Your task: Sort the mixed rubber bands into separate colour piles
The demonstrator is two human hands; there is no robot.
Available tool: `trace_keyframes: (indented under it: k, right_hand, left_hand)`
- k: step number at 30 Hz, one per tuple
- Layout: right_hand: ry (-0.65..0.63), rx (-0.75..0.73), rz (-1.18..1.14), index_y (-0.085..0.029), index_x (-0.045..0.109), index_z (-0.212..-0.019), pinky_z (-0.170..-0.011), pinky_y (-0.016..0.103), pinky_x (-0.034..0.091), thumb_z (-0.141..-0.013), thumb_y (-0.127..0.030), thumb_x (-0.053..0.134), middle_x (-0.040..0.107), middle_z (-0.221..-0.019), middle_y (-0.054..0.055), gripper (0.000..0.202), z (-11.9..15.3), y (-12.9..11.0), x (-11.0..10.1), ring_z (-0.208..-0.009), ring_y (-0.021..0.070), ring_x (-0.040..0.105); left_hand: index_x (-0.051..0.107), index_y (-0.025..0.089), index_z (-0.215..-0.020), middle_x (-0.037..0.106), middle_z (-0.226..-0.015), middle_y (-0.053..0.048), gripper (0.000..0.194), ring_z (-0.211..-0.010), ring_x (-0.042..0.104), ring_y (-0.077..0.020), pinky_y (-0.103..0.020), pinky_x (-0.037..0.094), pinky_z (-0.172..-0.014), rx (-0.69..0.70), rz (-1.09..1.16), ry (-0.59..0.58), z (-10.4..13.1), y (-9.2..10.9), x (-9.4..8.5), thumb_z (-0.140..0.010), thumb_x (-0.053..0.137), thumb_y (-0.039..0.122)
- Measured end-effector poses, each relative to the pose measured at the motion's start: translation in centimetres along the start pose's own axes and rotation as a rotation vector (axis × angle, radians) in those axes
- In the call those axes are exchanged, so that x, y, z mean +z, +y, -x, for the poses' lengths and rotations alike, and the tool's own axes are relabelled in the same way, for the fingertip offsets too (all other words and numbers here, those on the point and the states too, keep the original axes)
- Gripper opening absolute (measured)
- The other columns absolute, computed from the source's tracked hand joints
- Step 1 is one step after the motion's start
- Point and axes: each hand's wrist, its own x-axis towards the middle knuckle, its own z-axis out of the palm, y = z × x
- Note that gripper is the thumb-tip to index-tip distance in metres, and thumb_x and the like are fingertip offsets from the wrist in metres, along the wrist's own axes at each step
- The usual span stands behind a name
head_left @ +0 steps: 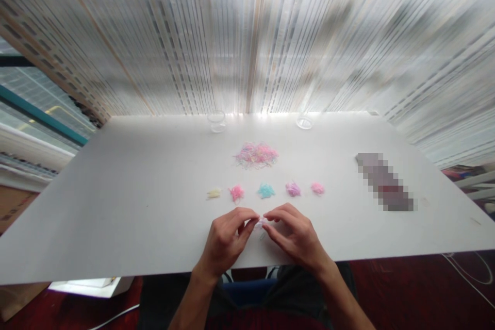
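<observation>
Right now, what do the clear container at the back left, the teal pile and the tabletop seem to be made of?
Clear container: probably glossy plastic, possibly glass; it is see-through with a pale rim. Teal pile: perhaps plastic or rubber, finish unclear; its thin pieces are too small to tell. Tabletop: maybe laminate, smooth and white, with no visible grain.

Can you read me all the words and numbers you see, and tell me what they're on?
There are none I can read.
Box at the left edge: dark marks, too blurred to read.
White thing above it: dark marks, too blurred to tell if they're letters.
Pixelated thing on the right: blotted out, so I can't tell.
</observation>
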Motion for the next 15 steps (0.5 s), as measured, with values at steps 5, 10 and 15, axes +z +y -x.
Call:
trace_keyframes:
  k: [5,10,15]
  right_hand:
    - [0.022,-0.013,-0.003,-0.023,0.073,-0.1,-0.07,0.03,0.06,-0.099,-0.02,0.065,0.072,-0.086,0.004,0.009,0.09,0.02,0.0,-0.079,0.0183,0.07]
    - [0.034,-0.021,-0.017,-0.022,0.073,-0.103,-0.07,0.03,0.06,-0.097,-0.021,0.068,0.071,-0.088,0.005,0.008,0.16,-0.01,0.07,-0.08,0.0182,0.07]
    - [0.036,-0.02,-0.026,-0.023,0.073,-0.098,-0.069,0.03,0.06,-0.099,-0.021,0.066,0.071,-0.086,0.005,0.008,0.19,-0.06,0.12,-0.078,0.0177,0.069]
  left_hand:
    - [0.07,0.02,-0.106,0.077,-0.092,-0.003,0.008,-0.066,0.067,-0.0108,-0.022,0.057,-0.065,-0.036,0.036,0.029,0.04,0.04,-0.02,-0.1,0.066,0.017]
    - [0.071,0.02,-0.107,0.079,-0.092,-0.003,0.009,-0.068,0.07,-0.0117,-0.023,0.058,-0.067,-0.032,0.072,0.024,-0.03,0.2,-0.13,-0.1,0.066,0.017]
    - [0.073,0.021,-0.107,0.08,-0.092,-0.004,0.009,-0.066,0.069,-0.0119,-0.023,0.059,-0.066,-0.045,0.058,0.022,0.03,0.29,-0.17,-0.1,0.067,0.019]
